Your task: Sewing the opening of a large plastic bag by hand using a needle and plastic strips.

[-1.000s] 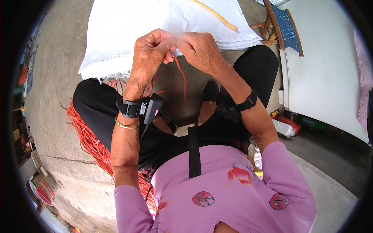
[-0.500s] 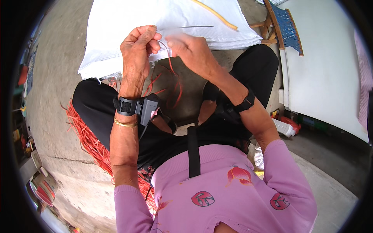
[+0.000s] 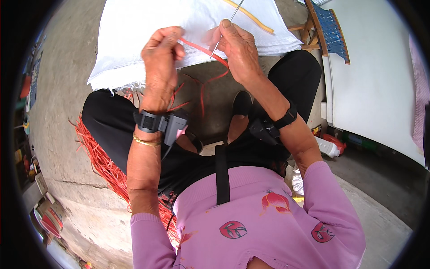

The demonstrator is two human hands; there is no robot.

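My left hand [image 3: 162,51] is closed, with a flat red strip [image 3: 197,45] pinched between thumb and fingers. From there the strip runs across toward my right hand [image 3: 240,50], and its loose length hangs down between my knees. A long, thin metal needle [image 3: 233,13] is gripped between the thumb and fingers of my right hand, tilted with its upper end to the right. Part of the right fingers is blurred. Both hands are above the near part of a white cloth [image 3: 127,40]; whether the strip is fastened to the needle cannot be made out.
A yellow curved rod [image 3: 253,19] lies on the cloth. A large bundle of red strips [image 3: 101,154] is on the concrete floor by my left leg. To the right are a wooden chair with blue webbing [image 3: 331,33], a white panel [image 3: 371,58] and a white bottle [image 3: 328,147].
The needle, nearly level beside my left hand before, is now tilted in my right hand. My right hand has moved right and up, and the red strip stretches between both hands.
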